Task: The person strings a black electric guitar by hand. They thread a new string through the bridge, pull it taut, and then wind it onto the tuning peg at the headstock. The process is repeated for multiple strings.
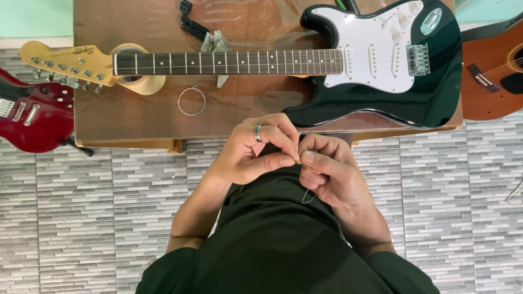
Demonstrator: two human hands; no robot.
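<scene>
Below, in the head view, both hands meet just in front of the tabletop [131, 117] edge, over the person's dark shirt. The left hand [256, 152], a ring [258, 133] on one finger, is curled with thumb and forefinger pinched together. The right hand [329, 174] is curled too, its thumb pressed toward the left fingertips. Between them they pinch a thin wire [309, 197]; a short loop of it hangs down beside the right palm, against the shirt. Whether the wire runs on beyond the fingers I cannot tell.

On the brown tabletop lies a black guitar [381, 103] with a white pickguard, its neck [229, 62] stretching left to a pale headstock [71, 61]. The headstock rests on a tape roll [150, 84]. Just beside the roll, below the neck, lies a coiled string [192, 100], well apart from the hands. A black strap [192, 23] and a crumpled cloth [217, 41] lie above the neck.

At the left edge a red guitar [30, 117] shows partly; at the right edge, part of a brown acoustic guitar [490, 76]. The floor [98, 218] is grey tile.
</scene>
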